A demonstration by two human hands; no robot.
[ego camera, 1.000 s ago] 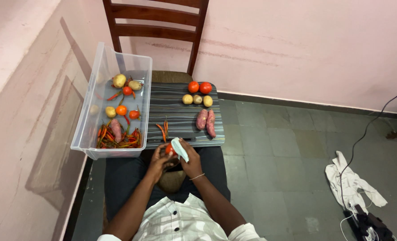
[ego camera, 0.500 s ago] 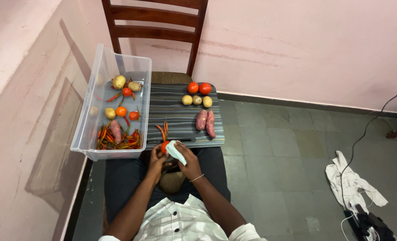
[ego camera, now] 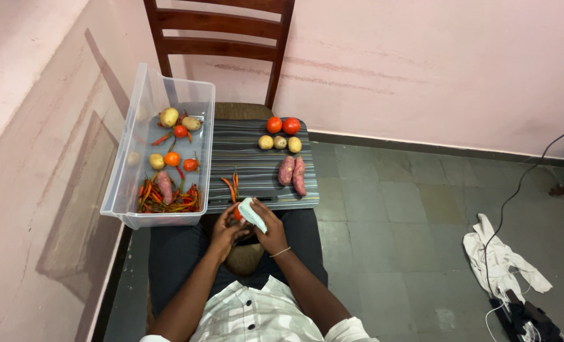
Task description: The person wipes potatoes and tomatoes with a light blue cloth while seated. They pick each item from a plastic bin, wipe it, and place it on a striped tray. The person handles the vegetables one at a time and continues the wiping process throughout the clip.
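While the right hand [ego camera: 270, 229] gripped a pale cloth [ego camera: 252, 213], it had slid lower over the small red vegetable [ego camera: 237, 214] pinched in the left hand [ego camera: 224, 233], above the lap. Wiping looked under way. Beyond lay the striped board surface [ego camera: 250, 166] with sweet potatoes [ego camera: 292, 172], and the clear plastic tub [ego camera: 144, 126].
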